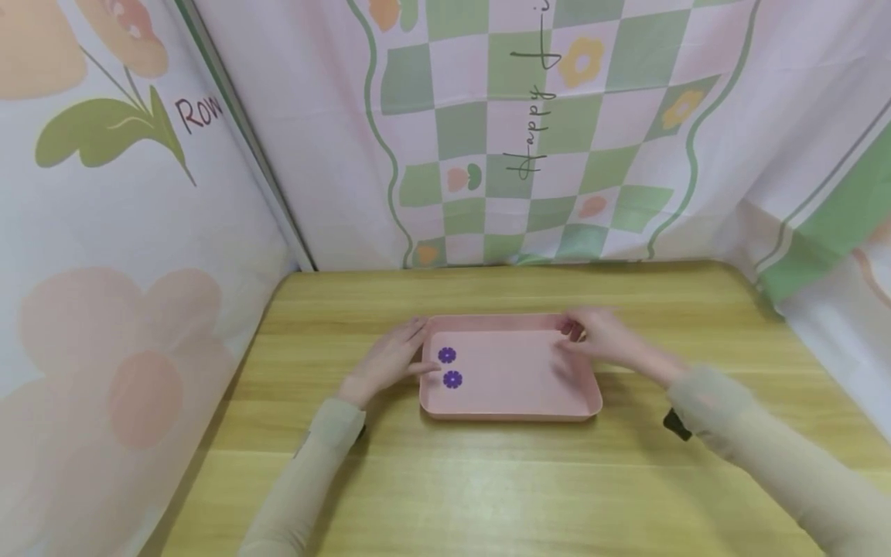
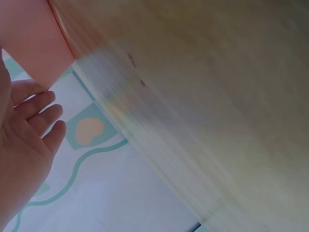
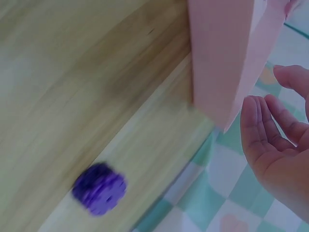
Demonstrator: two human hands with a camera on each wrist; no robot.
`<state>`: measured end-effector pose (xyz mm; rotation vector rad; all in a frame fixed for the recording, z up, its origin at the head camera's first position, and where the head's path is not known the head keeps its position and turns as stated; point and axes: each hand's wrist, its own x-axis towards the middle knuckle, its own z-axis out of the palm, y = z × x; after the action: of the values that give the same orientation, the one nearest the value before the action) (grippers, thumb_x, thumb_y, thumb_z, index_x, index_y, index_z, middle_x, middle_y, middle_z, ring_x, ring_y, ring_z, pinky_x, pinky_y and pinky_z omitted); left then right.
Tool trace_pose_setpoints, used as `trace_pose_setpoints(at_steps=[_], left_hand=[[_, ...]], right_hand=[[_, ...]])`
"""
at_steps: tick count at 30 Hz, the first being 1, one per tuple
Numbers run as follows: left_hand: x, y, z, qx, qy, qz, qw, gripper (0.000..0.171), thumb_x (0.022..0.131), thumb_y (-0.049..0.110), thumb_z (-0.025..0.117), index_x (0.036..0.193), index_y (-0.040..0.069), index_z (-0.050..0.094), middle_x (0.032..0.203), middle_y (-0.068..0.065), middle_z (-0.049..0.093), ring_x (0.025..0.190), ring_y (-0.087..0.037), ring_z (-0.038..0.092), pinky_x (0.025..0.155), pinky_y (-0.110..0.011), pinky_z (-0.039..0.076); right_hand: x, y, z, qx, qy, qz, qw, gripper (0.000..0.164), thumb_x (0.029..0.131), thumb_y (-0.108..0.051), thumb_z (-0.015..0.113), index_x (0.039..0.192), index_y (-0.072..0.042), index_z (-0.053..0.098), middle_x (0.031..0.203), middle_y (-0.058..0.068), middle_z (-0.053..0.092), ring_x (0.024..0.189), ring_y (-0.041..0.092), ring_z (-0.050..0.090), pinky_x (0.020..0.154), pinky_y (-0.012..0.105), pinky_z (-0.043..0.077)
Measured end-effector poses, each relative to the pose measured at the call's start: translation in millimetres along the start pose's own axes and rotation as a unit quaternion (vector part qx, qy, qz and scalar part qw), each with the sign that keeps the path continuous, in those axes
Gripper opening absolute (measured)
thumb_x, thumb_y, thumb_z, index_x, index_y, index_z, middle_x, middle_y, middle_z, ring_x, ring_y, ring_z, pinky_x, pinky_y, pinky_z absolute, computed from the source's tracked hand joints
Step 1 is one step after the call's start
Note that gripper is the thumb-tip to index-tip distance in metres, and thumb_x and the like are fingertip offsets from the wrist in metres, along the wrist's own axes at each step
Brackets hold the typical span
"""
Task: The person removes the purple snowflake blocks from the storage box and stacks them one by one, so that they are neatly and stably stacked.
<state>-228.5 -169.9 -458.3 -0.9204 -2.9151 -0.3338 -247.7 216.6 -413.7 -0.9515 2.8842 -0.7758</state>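
A shallow pink tray [image 1: 511, 414] lies on the table. Inside it near the left wall are two purple flower-shaped discs [image 1: 447, 355], one in front of the other. My left hand [image 1: 386, 360] rests at the tray's left edge, its fingers by the back corner and its thumb over the rim. Over the back right corner of the tray hovers my right hand [image 1: 604, 334], fingers loosely bent. In the right wrist view this hand [image 3: 277, 128] shows nothing between thumb and fingers. Beside the tray [image 3: 219, 58], a stack of purple flower-shaped discs [image 3: 100, 188] sits on the table.
The wood-grain table [image 1: 452, 495] ends at a patterned curtain [image 1: 501, 155] along the back. Another printed cloth [image 1: 104, 271] hangs along the left side. A small black device [image 1: 677, 425] shows below the right sleeve cuff.
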Motion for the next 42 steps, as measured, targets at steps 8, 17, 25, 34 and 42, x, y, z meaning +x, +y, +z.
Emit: trace_pose_setpoints(at_steps=[8,17,25,34,42], left_hand=[[-0.7,0.6,-1.1,0.000,-0.002,-0.004,1.0000,0.090,0.090,0.055,0.063,0.152,-0.001,0.032,0.156,-0.024,0.037,0.147,-0.037,0.036,0.123,-0.053,0.031],[-1.0,-2.3,2.3,0.009,-0.001,0.001,1.0000,0.090,0.090,0.058,0.060,0.152,-0.001,0.032,0.157,-0.023,0.036,0.147,-0.036,0.036,0.123,-0.051,0.032],[-1.1,-3.2,2.3,0.004,-0.001,-0.003,1.0000,0.090,0.090,0.059,0.059,0.153,0.000,0.031,0.158,-0.021,0.035,0.148,-0.036,0.035,0.123,-0.051,0.031],[0.2,-2.0,1.4,-0.006,-0.005,-0.008,0.9999,0.089,0.091,0.058,0.059,0.154,0.002,0.030,0.158,-0.021,0.035,0.149,-0.035,0.033,0.124,-0.052,0.030],[0.3,-2.2,0.6,-0.008,-0.007,-0.009,0.9999,0.090,0.090,0.058,0.060,0.154,0.002,0.030,0.159,-0.021,0.034,0.149,-0.035,0.033,0.124,-0.052,0.030]], right_hand=[[21,-19,22,0.013,-0.023,-0.041,0.999,0.021,0.082,-0.004,0.075,0.099,0.005,0.067,0.090,0.015,0.072,0.078,0.021,0.069,0.068,0.028,0.062],[37,-46,43,0.045,-0.041,-0.069,0.996,0.018,0.084,-0.007,0.074,0.098,0.001,0.065,0.088,0.012,0.071,0.079,0.021,0.068,0.070,0.030,0.062],[50,-67,55,0.042,-0.080,-0.044,0.995,0.021,0.086,-0.016,0.075,0.101,-0.003,0.066,0.092,0.006,0.071,0.083,0.015,0.066,0.076,0.028,0.060],[58,-80,72,0.052,-0.116,-0.041,0.991,0.024,0.085,-0.018,0.076,0.104,-0.007,0.067,0.093,0.000,0.070,0.083,0.010,0.064,0.077,0.024,0.058],[66,-93,79,0.045,-0.142,-0.034,0.988,0.022,0.083,-0.013,0.076,0.102,-0.006,0.067,0.092,0.003,0.069,0.081,0.010,0.062,0.074,0.019,0.056]])
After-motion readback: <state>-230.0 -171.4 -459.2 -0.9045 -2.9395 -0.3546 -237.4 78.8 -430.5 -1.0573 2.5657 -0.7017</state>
